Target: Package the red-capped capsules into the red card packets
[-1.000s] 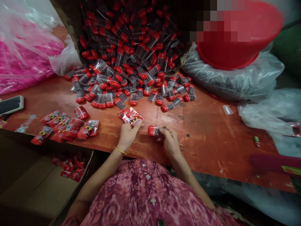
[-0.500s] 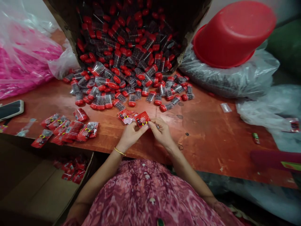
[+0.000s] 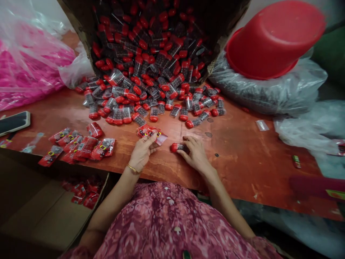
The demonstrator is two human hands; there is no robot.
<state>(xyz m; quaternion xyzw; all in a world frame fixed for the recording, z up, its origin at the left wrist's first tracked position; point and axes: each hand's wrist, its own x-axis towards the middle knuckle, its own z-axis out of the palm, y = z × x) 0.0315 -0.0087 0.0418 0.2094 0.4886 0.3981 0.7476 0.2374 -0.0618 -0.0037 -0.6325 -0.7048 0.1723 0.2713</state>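
1. Two hands rest at the near edge of the red bench [image 3: 242, 151]. The right hand [image 3: 194, 153] lies curled over a small red-capped vial [image 3: 176, 147], fingers closed on its clear body, so only the cap and a short stretch of the tube stick out to the left.
2. The left hand [image 3: 141, 151] sits just beside it, fingers bent and pinching a thin stack of red sachets [image 3: 151, 132], which fan out beyond the fingertips towards the pile.
3. Vial and sachets lie near each other but apart, with bare bench between them.
4. Farther back, a heap of red-capped vials [image 3: 151, 82] spills out of a tipped cardboard box [image 3: 78, 28].
5. More filled sachets [image 3: 81, 145] lie to the left.
6. The vial's contents are too dark and blurred to make out, and the print on the sachets cannot be read.
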